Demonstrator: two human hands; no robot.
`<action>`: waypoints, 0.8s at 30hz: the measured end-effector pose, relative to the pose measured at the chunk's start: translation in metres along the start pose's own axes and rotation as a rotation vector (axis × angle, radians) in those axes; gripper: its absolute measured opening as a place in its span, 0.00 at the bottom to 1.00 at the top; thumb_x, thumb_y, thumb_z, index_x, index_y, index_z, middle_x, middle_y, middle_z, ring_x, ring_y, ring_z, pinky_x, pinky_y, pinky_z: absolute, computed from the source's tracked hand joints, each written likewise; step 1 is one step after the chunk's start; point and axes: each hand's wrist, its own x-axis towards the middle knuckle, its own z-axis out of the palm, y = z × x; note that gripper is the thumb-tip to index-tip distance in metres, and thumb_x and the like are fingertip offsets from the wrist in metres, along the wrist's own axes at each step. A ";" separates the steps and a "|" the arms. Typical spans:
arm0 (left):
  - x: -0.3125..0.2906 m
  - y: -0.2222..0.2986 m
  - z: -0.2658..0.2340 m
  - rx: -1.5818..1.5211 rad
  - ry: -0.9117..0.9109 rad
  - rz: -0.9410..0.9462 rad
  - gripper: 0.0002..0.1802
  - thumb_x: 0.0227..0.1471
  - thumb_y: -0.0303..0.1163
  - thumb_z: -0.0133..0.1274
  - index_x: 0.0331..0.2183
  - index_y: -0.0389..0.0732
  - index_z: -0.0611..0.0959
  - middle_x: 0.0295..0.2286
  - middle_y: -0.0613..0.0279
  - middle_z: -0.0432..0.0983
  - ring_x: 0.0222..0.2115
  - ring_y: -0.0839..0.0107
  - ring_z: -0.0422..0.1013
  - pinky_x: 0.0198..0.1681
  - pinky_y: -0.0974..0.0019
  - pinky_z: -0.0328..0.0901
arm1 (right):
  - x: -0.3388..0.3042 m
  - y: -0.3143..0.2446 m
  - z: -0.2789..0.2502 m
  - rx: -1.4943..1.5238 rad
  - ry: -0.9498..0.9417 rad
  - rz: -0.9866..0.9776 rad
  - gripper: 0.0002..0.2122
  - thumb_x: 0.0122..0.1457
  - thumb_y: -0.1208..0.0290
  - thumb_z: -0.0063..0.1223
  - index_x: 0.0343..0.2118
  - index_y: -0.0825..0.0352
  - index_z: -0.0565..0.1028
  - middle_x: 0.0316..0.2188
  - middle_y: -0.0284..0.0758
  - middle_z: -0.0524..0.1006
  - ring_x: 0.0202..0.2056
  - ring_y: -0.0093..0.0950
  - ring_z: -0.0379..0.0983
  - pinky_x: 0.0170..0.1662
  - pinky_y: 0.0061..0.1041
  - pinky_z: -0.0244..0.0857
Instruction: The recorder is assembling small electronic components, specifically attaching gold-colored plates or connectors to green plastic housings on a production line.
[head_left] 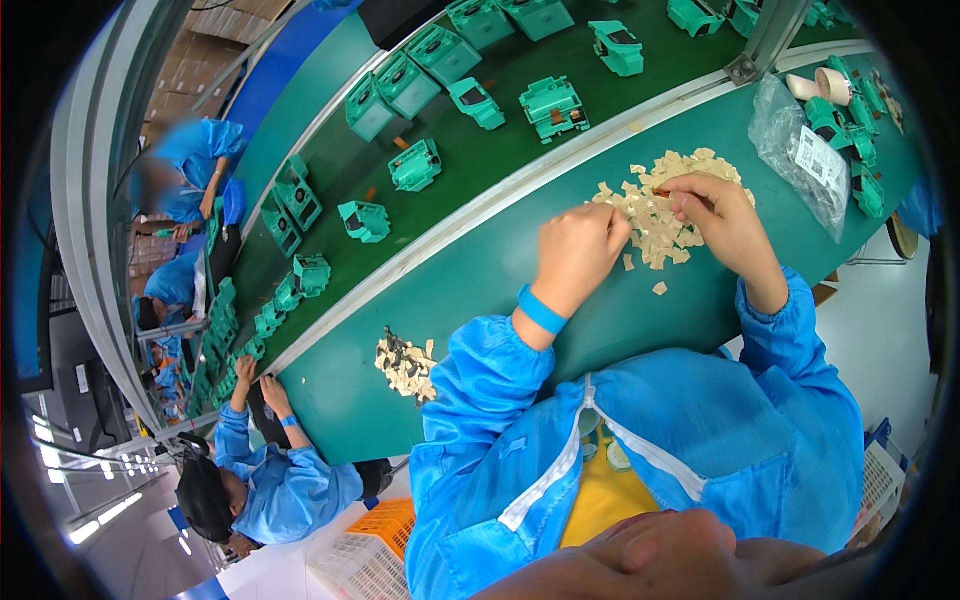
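My left hand [578,252], with a blue band at its wrist, is closed at the left edge of a pile of small cream-coloured flat pieces [655,240]. Its fingers are curled in, and anything inside them is hidden. Over the right part of the pile, my right hand [728,225] pinches thumb against forefinger. A small orange-brown piece [662,192] shows at those fingertips, too small to name surely. The two hands are apart, with cream pieces between them.
Beyond a pale rail, green plastic housings [553,107] stand on a dark green conveyor [470,150]. A clear plastic bag [800,155] and more green parts [850,130] lie at right. Another pile [405,367] lies left, near a co-worker [285,490]. Orange crate [385,525] below.
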 end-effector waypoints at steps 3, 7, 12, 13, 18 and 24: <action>0.003 0.005 0.009 0.005 -0.024 0.055 0.04 0.51 0.28 0.59 0.28 0.38 0.85 0.28 0.54 0.81 0.29 0.55 0.78 0.32 0.55 0.72 | 0.001 -0.007 -0.005 -0.074 -0.080 0.010 0.11 0.62 0.79 0.51 0.46 0.73 0.78 0.30 0.34 0.80 0.31 0.23 0.75 0.37 0.24 0.70; 0.003 0.008 0.001 -0.386 0.133 0.191 0.08 0.53 0.28 0.60 0.36 0.36 0.85 0.35 0.56 0.82 0.34 0.58 0.77 0.40 0.60 0.71 | 0.001 -0.025 -0.003 -0.228 -0.242 -0.041 0.10 0.61 0.78 0.54 0.45 0.72 0.73 0.26 0.37 0.77 0.29 0.31 0.75 0.36 0.29 0.69; -0.004 0.005 -0.015 -0.534 -0.262 -0.043 0.10 0.56 0.28 0.60 0.39 0.35 0.85 0.35 0.58 0.82 0.34 0.67 0.76 0.41 0.66 0.70 | 0.000 -0.026 0.010 -0.203 -0.212 -0.163 0.09 0.60 0.77 0.56 0.43 0.70 0.73 0.25 0.38 0.75 0.31 0.35 0.75 0.35 0.33 0.67; -0.005 0.003 -0.013 -0.634 -0.231 -0.128 0.10 0.56 0.29 0.60 0.39 0.35 0.85 0.34 0.59 0.82 0.34 0.69 0.76 0.40 0.67 0.70 | 0.001 -0.025 0.013 -0.202 -0.115 -0.255 0.08 0.60 0.76 0.56 0.42 0.69 0.74 0.25 0.38 0.75 0.31 0.35 0.74 0.35 0.33 0.67; -0.010 0.011 -0.021 -0.761 -0.171 -0.252 0.09 0.57 0.29 0.59 0.37 0.33 0.85 0.32 0.62 0.82 0.33 0.75 0.74 0.38 0.69 0.69 | 0.000 -0.031 0.016 -0.300 -0.075 -0.349 0.04 0.56 0.75 0.59 0.31 0.70 0.77 0.25 0.39 0.75 0.31 0.37 0.73 0.35 0.34 0.67; -0.013 0.015 -0.025 -0.644 -0.126 -0.185 0.08 0.57 0.29 0.59 0.37 0.34 0.86 0.32 0.60 0.82 0.33 0.72 0.75 0.39 0.69 0.69 | 0.000 -0.034 0.023 -0.351 -0.118 -0.336 0.03 0.51 0.77 0.58 0.26 0.72 0.77 0.24 0.40 0.75 0.30 0.39 0.73 0.33 0.35 0.67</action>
